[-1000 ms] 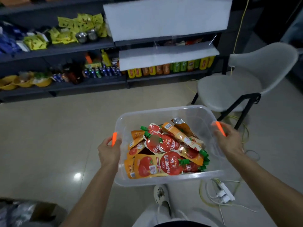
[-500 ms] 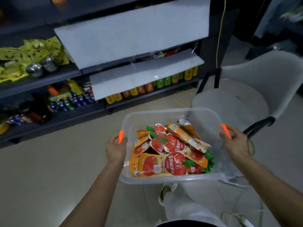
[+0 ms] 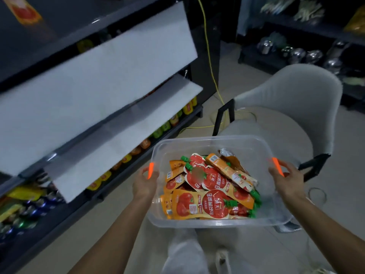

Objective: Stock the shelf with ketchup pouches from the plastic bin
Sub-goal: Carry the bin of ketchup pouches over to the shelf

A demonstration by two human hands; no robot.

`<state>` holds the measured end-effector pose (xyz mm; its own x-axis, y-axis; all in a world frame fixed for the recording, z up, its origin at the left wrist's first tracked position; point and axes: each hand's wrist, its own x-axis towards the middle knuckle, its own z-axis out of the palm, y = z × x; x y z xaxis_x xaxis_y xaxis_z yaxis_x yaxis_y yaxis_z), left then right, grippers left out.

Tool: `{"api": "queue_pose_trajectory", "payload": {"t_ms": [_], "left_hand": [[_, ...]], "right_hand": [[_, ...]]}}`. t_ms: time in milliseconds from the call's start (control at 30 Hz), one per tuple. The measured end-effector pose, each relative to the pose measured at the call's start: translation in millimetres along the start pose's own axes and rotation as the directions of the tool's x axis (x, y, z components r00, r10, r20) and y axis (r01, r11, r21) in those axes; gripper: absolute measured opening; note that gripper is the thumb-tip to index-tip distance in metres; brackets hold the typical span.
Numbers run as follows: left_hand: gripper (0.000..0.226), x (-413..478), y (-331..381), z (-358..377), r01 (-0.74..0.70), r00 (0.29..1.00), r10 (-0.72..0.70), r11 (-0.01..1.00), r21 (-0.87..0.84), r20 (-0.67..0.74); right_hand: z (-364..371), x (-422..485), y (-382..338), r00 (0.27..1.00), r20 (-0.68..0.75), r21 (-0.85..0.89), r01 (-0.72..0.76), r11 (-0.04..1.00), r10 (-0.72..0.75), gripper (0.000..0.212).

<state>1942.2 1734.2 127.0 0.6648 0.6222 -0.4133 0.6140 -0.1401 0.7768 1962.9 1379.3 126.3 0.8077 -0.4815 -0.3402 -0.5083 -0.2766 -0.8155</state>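
I carry a clear plastic bin [image 3: 197, 144] in front of me, over my legs. My left hand [image 3: 145, 182] grips its left rim by an orange handle, and my right hand [image 3: 287, 177] grips the right rim by the other orange handle. Inside lie several orange-and-red ketchup pouches [image 3: 209, 194] with green caps, heaped loosely. The dark shelf unit [image 3: 197, 76] fills the left side, close to the bin. One ketchup pouch [image 3: 24, 10] lies on an upper shelf at the top left.
White panels [image 3: 110, 82] hang over the shelf fronts. Yellow and green bottles [image 3: 173, 119] line the lowest shelf. A grey chair [image 3: 286, 115] stands just behind the bin on the right. A yellow cable [image 3: 210, 72] runs down beside the shelf. More shelves with metal ware [image 3: 296, 54] stand at the far right.
I have walked closer to the shelf with the bin held in both hands. The shelf now looms larger at the left, and the chair sits directly behind the bin.
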Motion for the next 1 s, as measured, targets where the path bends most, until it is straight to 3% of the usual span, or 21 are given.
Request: {"api": "queue_pose_trajectory", "payload": {"t_ms": [100, 233, 300, 433, 633, 733, 867, 1000], "left_hand": [[0.036, 59, 30, 29, -0.048, 0.990, 0.036, 0.996, 0.080, 0.139], [0.024, 115, 79, 78, -0.171, 0.942, 0.087, 0.956, 0.240, 0.323], [0.021, 134, 100, 107, -0.204, 0.922, 0.083, 0.935, 0.290, 0.379], [0.016, 164, 137, 176, -0.291, 0.876, 0.102, 0.891, 0.349, 0.471], [0.017, 177, 179, 284, -0.408, 0.806, 0.128, 0.827, 0.387, 0.578], [0.028, 183, 195, 329, -0.459, 0.765, 0.134, 0.799, 0.388, 0.630], [0.011, 192, 207, 376, -0.540, 0.712, 0.146, 0.738, 0.404, 0.686], [0.012, 201, 211, 410, -0.605, 0.684, 0.151, 0.664, 0.440, 0.713]], "right_hand": [[15, 19, -9, 0.991, -0.089, 0.032, -0.100, 0.994, 0.103, 0.038], [24, 50, -11, 0.952, -0.196, 0.013, -0.236, 0.972, 0.234, 0.029], [25, 64, -10, 0.925, -0.229, -0.004, -0.314, 0.950, 0.304, 0.022], [21, 99, 0, 0.868, -0.311, -0.004, -0.408, 0.913, 0.386, 0.028], [0, 142, 8, 0.829, -0.355, 0.045, -0.447, 0.893, 0.433, 0.027], [-5, 165, 13, 0.810, -0.387, 0.051, -0.458, 0.888, 0.440, 0.024], [-7, 186, 24, 0.791, -0.408, 0.042, -0.483, 0.875, 0.456, 0.024], [-8, 199, 32, 0.786, -0.385, 0.060, -0.502, 0.863, 0.484, 0.015]]}}
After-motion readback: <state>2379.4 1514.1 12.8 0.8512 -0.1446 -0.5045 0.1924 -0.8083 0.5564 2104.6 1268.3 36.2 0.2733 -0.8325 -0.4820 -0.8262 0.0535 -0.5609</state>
